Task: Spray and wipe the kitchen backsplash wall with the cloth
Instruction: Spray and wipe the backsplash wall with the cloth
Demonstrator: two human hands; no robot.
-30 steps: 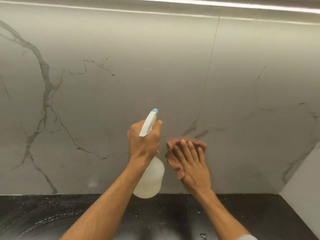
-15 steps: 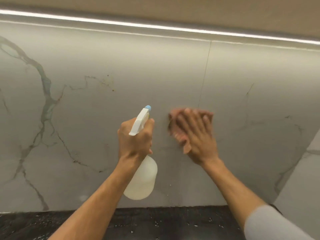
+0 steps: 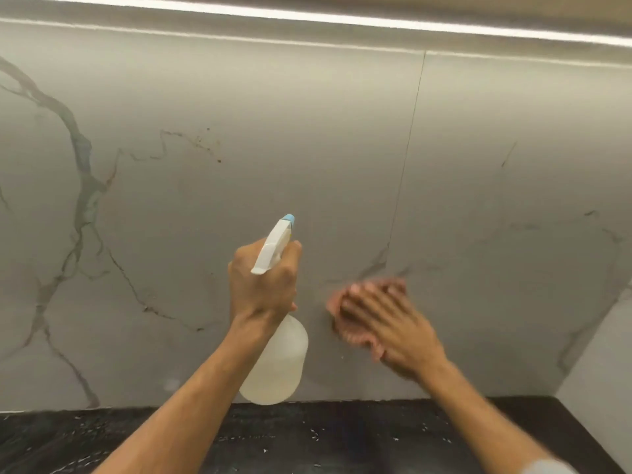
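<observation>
Backsplash [image 3: 307,131], blurred cloth [image 3: 334,305] under right hand [image 3: 393,331]

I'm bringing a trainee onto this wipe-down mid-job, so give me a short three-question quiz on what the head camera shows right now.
1. True or false: the left hand grips the spray bottle near its top, nozzle toward the backsplash wall.
2. What does the right hand press flat against the wall? A) a sponge B) a pinkish cloth C) a paper towel
3. Fill in: the brown specks on the wall sit ___ the bottle's nozzle, to its left.

Key: 1 true; 2 B; 3 above.
</observation>
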